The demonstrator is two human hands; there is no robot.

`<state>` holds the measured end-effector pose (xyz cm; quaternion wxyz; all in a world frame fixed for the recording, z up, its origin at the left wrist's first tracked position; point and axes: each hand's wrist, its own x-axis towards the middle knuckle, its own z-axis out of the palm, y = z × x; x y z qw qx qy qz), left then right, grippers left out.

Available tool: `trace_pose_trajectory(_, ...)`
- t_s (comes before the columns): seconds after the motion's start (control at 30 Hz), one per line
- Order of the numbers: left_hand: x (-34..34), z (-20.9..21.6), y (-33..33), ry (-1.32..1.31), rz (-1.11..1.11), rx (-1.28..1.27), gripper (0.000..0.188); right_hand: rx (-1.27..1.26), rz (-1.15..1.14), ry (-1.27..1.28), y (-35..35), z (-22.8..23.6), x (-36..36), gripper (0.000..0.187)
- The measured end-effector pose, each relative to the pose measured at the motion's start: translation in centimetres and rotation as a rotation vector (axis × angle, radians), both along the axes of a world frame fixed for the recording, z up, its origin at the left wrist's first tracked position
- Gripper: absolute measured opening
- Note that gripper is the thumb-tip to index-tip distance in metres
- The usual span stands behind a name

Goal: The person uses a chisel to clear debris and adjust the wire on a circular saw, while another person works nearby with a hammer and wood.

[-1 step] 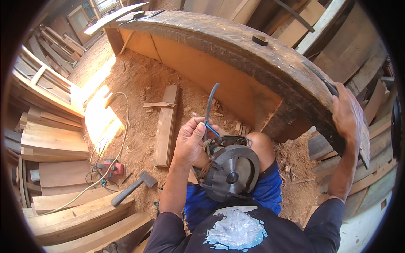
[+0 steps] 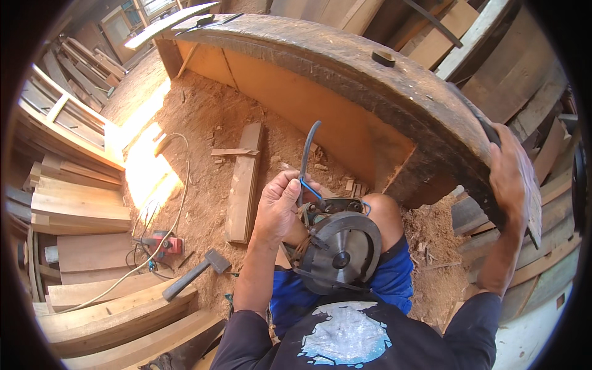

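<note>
Movement: very little since the earlier frame; the right hand [image 2: 510,166] and the dark tool [image 2: 490,131] beside it sit slightly more to the right, and the whole view drifts a little; the left hand [image 2: 279,200] looks the same.
Circular saw: it lies in the lap, over the blue shorts [image 2: 398,279], round blade [image 2: 356,245] facing up; take it as the clock's centre.
Left hand: at about 10:30, thumb and forefinger pressed together on the dark cable [image 2: 306,148]; other fingers are partly hidden.
Right hand: at 2 o'clock, fingers bent at the edge of the curved bench [image 2: 345,44] and touching the dark tool; I cannot tell how firmly they close.
Cable: it curves up toward 11:30, probably light and springy, easy to pinch at its thick cover.
Blue wire: just beside the pinching fingers, it seems thin and soft, likely weak if pulled; better to hold the cable.
Saw weight: probably heavy and stiff; the body is the sure place to hold, while the blade rim may cut.
Mallet [image 2: 216,261]: at 9 o'clock, apart from both hands.
</note>
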<state>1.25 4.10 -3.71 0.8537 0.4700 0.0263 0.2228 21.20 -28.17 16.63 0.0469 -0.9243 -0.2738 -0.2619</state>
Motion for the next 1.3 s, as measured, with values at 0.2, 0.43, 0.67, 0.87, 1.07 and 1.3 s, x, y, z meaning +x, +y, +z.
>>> trace_pose_trajectory(0.2, 0.0, -0.1, -0.6, 0.0, 0.044, 0.053, 0.026, 0.899, 0.507, 0.6, 2.2, -4.5, -8.1, 0.057)
trace_pose_trajectory(0.43, 0.3, 0.1, -2.5, -0.001, 0.122, 0.062, 0.025, 1.119, 0.739, 1.647, 7.5, -13.7, -12.3, 0.042)
trace_pose_trajectory(0.67, 0.7, 0.7, -3.7, -0.058, 0.168, -0.017, 0.021, 1.001, 0.859, 1.725, 9.5, -15.2, -13.6, 0.041)
trace_pose_trajectory(0.87, 0.9, -0.7, -3.1, -0.063, 0.212, -0.015, 0.023, 0.924, 0.857, 1.794, 9.9, -15.7, -14.5, 0.039)
trace_pose_trajectory(1.07, 1.0, -0.3, -3.5, -0.033, 0.224, -0.003, 0.022, 0.858, 0.846, 1.781, 10.0, -15.9, -14.5, 0.039)
trace_pose_trajectory(1.3, 0.9, -0.5, -3.3, -0.031, 0.225, -0.012, 0.021, 0.836, 0.819, 1.791, 10.0, -15.8, -14.6, 0.039)
